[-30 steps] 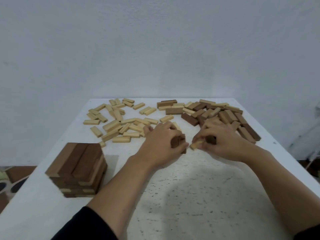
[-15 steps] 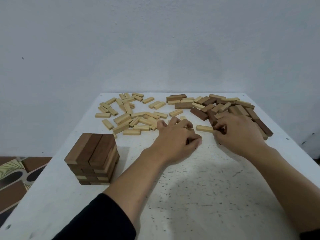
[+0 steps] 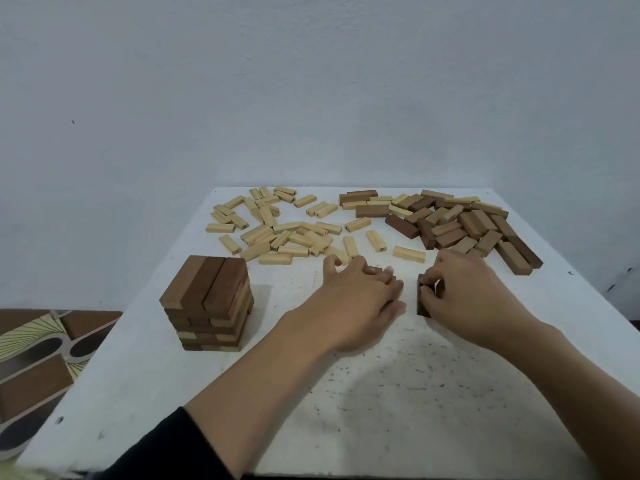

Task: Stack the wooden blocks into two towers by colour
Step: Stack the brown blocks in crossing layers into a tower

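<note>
Wood shows only as a dark sliver (image 3: 376, 270) past the knuckles of my left hand (image 3: 360, 296). That hand lies palm down with its fingers bent toward the right, and I cannot tell whether they grip anything underneath. My right hand (image 3: 465, 296) pinches a dark block (image 3: 421, 301), fingers curled over it so that only one brown side face is visible. That face runs near to far on the bench (image 3: 381, 393); the rest of the block is covered. The two hands sit close together mid-bench, not touching.

At the near left stands the tower (image 3: 207, 299), dark and mid-brown wood with some paler ends in the lower layers. Its top three blocks lie side by side, long axes pointing away from me, and the layer below lies crosswise. Pale blocks (image 3: 277, 233) are scattered at the far left, some with printed numbers too small to read. Brown blocks (image 3: 464, 223) are heaped at the far right, a few pale ones among them. My black sleeve (image 3: 166, 452) is cut off by the bottom edge.
</note>
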